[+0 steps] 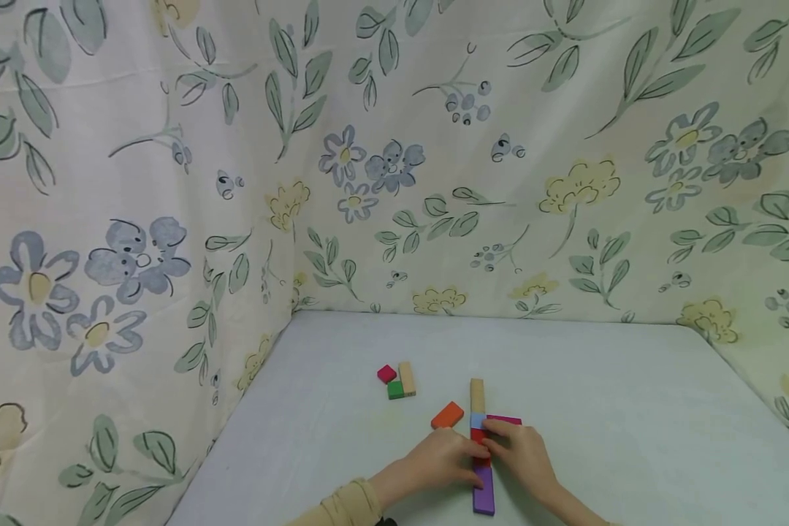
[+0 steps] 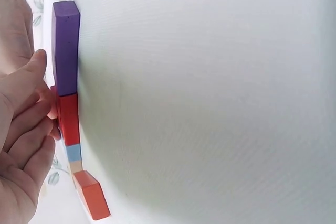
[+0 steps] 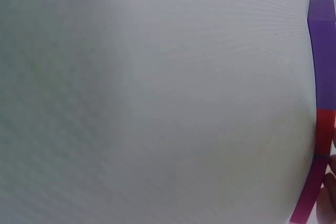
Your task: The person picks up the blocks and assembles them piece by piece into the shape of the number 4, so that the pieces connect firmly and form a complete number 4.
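Note:
A straight row of toy blocks runs away from the person: a purple block (image 1: 483,497) nearest, then a red block (image 2: 69,121), a light blue block (image 1: 477,419) and a plain wood block (image 1: 477,396). A magenta block (image 1: 509,420) sticks out to the right beside the row. The left hand (image 1: 437,460) reaches over from the left, fingers extended above the purple and red blocks, thumb by the purple one. From the right, the right hand (image 1: 524,454) rests its fingertips at the red and light blue blocks, partly covering the red. Its fingers appear beside the magenta block in the right wrist view.
An orange block (image 1: 448,415) lies at a slant just left of the row. Farther back on the left, a dark pink block (image 1: 386,374), a green block (image 1: 396,390) and another plain wood block (image 1: 407,378) sit together. Floral curtains (image 1: 447,161) surround the white table (image 1: 598,380).

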Demonstrator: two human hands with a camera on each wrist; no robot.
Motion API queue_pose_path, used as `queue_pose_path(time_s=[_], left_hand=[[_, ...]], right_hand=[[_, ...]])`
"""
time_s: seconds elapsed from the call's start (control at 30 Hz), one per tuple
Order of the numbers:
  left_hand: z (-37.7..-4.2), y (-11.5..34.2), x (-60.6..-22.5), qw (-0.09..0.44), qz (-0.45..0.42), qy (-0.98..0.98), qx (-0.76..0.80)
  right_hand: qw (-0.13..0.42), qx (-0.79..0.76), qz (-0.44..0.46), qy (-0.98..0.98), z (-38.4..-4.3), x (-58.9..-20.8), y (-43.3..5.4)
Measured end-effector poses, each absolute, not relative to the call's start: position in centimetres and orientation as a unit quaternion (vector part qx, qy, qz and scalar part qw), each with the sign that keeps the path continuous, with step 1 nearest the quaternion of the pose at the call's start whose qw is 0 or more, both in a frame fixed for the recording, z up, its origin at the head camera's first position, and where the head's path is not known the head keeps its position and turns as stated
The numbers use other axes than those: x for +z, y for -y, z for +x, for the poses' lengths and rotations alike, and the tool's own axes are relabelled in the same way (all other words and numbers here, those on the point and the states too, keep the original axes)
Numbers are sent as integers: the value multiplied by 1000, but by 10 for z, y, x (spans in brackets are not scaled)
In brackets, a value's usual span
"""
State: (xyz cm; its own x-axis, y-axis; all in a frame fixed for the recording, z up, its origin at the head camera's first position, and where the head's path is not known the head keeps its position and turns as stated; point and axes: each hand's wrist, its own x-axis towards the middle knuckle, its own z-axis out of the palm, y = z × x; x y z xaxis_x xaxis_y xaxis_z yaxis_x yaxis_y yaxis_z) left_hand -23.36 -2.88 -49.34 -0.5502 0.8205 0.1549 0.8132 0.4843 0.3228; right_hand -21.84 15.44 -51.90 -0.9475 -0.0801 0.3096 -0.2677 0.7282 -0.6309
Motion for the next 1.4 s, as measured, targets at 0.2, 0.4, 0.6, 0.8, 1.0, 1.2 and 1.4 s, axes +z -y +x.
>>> queue_pose_path(time_s=[0.2, 0.4, 0.6, 0.8, 1.0, 1.2, 1.4], left_hand=[[-235, 33, -493, -11, 411, -866, 284], [-245, 39, -491, -8, 335, -872, 356], [-253, 48, -492, -6, 260, -877, 405], [-255, 55, -496, -21, 218, -887, 407], [-255, 61, -500, -28, 192, -882, 430], [-252, 63, -502, -17, 157, -877, 453], [-250, 62, -508, -21, 138, -881, 453]], right_hand=[[151, 357, 106, 916, -219, -520, -155], [145, 357, 105, 917, -219, -521, -156], [139, 361, 95, 917, -220, -521, -156], [132, 361, 94, 918, -219, -520, -155], [123, 362, 88, 920, -220, -520, -154], [131, 363, 88, 918, -219, -519, -154], [133, 362, 87, 919, -220, -519, -154]])
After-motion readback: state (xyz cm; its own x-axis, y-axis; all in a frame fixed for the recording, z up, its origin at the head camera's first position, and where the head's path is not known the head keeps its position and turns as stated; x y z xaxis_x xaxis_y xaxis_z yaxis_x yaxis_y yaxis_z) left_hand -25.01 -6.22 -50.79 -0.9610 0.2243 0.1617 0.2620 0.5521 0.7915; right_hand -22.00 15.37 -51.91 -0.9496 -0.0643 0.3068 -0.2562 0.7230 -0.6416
